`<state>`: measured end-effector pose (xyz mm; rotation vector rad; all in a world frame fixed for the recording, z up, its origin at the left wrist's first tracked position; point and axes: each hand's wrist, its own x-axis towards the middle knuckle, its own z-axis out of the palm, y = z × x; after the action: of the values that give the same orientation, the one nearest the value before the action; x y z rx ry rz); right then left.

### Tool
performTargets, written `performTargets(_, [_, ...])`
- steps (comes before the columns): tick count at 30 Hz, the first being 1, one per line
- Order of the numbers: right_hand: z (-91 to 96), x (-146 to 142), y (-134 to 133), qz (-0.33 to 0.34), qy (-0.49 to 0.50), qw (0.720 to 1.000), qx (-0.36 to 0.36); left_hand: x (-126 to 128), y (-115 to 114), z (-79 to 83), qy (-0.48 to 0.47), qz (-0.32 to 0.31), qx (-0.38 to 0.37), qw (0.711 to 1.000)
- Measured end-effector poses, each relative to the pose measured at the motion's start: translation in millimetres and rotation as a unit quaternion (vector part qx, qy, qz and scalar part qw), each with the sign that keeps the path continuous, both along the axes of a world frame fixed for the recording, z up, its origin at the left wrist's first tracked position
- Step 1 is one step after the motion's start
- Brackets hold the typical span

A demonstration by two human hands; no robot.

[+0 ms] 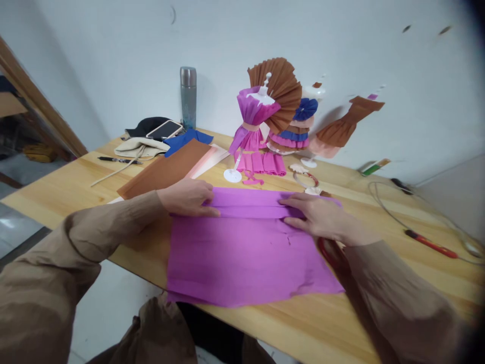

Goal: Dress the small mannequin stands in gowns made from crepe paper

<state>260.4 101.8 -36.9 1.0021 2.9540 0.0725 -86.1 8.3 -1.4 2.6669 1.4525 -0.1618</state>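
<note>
A large purple crepe paper sheet [242, 253] lies on the wooden table [379, 313], its far edge folded over into a pleat. My left hand [187, 198] grips the pleat's left end, fingers curled around the fold. My right hand [322, 216] pinches the pleat's right end, fingers pressed on the paper. Red-handled scissors [329, 253] lie partly under my right wrist.
Brown paper [166, 169] and pink sheets lie behind the left hand. Small mannequins in paper dresses [261, 119] stand at the back, with pink pleated strips [263, 163]. A steel bottle [188, 97], phone [164, 129], pen [119, 160], red tool [430, 243] and cable are around.
</note>
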Motion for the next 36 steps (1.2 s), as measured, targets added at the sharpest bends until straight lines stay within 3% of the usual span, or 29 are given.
performTargets(5, [6.3,-10.9,-5.7,-0.058,0.030,0.998,-0.020,-9.8,12.4,-15.8,-0.087,0.089,0.086,0.988])
performTargets(9, [-4.0,-13.9,-2.7,-0.125,0.036,0.991,0.026,-17.7,20.2,-25.6,-0.051,0.124,0.038,0.990])
performTargets(17, [-13.5,-0.8,12.7,-0.103,0.131,0.985,-0.039,-13.5,17.3,-20.4,-0.015,0.120,0.011,0.993])
performTargets(20, [-11.6,-0.6,14.7,-0.144,0.131,0.978,-0.071,-11.6,16.8,-19.0,-0.005,0.120,0.011,0.993])
performTargets(23, [-13.7,-0.3,15.9,-0.168,0.137,0.974,-0.060,-11.7,16.6,-19.4,-0.006,0.123,0.011,0.992])
performTargets(27, [-21.2,1.9,18.6,-0.129,0.152,0.980,-0.004,-14.3,14.9,-18.6,-0.016,0.135,-0.002,0.991])
performTargets(33, [-26.3,4.8,27.0,-0.127,0.155,0.977,-0.074,-13.0,10.6,-9.2,0.010,0.139,-0.037,0.990])
performTargets(36, [-22.7,3.7,25.9,-0.140,0.139,0.979,-0.044,-11.8,9.3,-9.7,0.016,0.124,-0.023,0.992])
